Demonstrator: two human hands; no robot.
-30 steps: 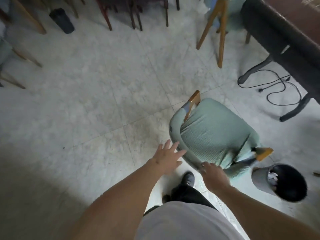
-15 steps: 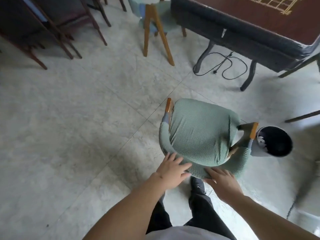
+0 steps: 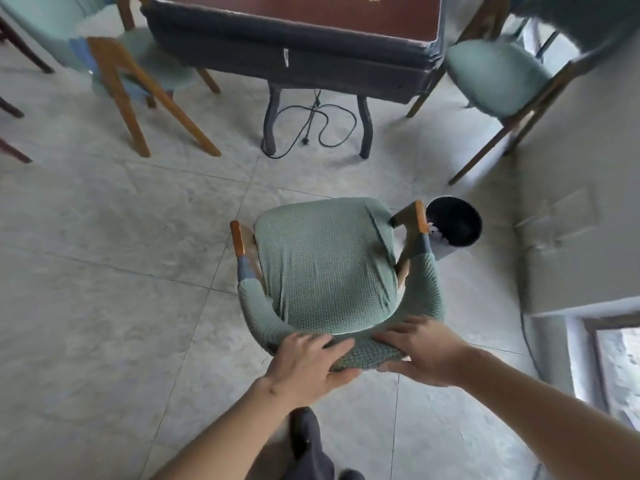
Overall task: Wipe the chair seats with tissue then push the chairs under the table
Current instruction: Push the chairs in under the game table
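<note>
Both hands grip the curved backrest of the green-covered chair (image 3: 329, 268), which stands on the tiled floor (image 3: 104, 271) well short of the worktop (image 3: 294, 39). The left hand (image 3: 308, 358) wraps the backrest's left half, its fingers (image 3: 330, 344) curled over the top edge and the thumb tucked beneath; the right hand (image 3: 420, 351) clasps the right half the same way, fingers laid along the inner face and thumb under the rim. Neither hand holds a tissue, so the wiping of this seat appears done and the push is the step in hand. From the chair, the worktop lies straight ahead, away from the hands, and the chair's front-to-back line points almost squarely at the gap between the worktop's two dark legs (image 3: 272, 123). Both hands sit about equally near, so an even shove from each should keep it straight. A black power cord (image 3: 322, 126) lies looped on the floor between those legs, right in the chair's path, and could snag a chair leg. A dark waste bin (image 3: 452, 223) stands just beside the chair's right armrest (image 3: 420, 216), close enough to be knocked. Two more green chairs (image 3: 495, 74) flank the worktop at its left and right corners.
</note>
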